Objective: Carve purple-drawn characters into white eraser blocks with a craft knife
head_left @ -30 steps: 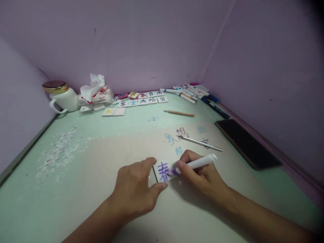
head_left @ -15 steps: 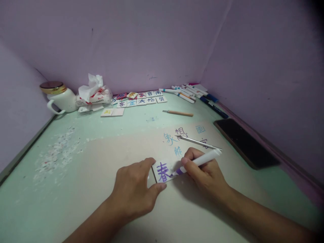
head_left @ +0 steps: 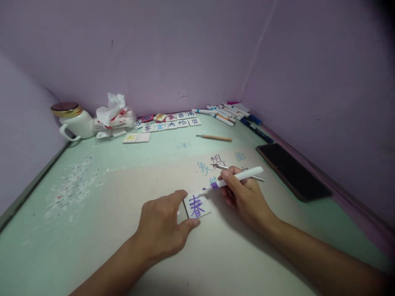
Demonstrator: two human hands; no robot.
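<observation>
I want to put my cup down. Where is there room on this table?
Bare room lies left of the left hand, below the white crumbs. Also between the wooden stick and the tiles. The back edge and the phone side are crowded.

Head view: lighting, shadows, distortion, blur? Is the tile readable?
Head view: dim, soft light with a purple cast; the top right corner vignettes to black. Wide-angle bending bows the table edge and the walls. A soft shadow lies under the right hand holding the purple marker. The purple character on the tile by the left hand reads clearly; the far tiles are small and soft.
</observation>
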